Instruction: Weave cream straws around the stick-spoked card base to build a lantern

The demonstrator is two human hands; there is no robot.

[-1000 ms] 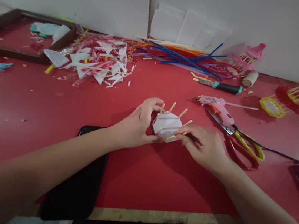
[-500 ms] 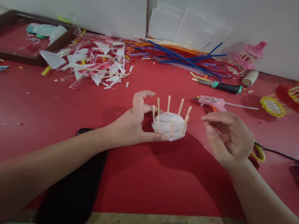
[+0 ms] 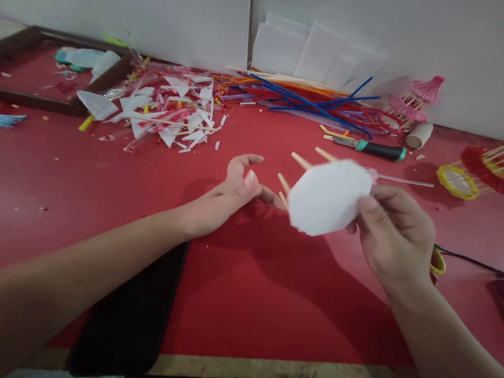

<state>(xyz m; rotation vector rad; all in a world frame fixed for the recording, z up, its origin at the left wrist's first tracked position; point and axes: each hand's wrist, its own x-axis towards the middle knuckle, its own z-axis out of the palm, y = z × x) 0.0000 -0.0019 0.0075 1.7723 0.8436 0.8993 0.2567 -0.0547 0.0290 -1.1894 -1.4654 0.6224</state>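
A many-sided white card base [image 3: 329, 199] is tilted up above the red table, its plain underside towards me. Several short wooden sticks [image 3: 301, 160] stick out from its far side, pointing up and left. My right hand [image 3: 393, 238] pinches the base by its right edge between thumb and fingers. Just left of the sticks is my left hand [image 3: 232, 195], its fingers apart and nothing held in it. One of its fingertips is close to the lowest stick; I cannot tell whether they touch. A pink glue gun [image 3: 370, 172] lies mostly hidden behind the base.
Paper and plastic scraps [image 3: 164, 106] lie at the back left beside a brown frame [image 3: 24, 97]. Pipe cleaners [image 3: 312, 103] and a utility knife [image 3: 372, 148] lie at the back. A black phone [image 3: 129, 316] rests under my left forearm. Scissors [image 3: 437, 261] are behind my right hand.
The base with its sticks has passed from my left hand to my right, lifted and tipped so its underside shows. My left hand has let go.
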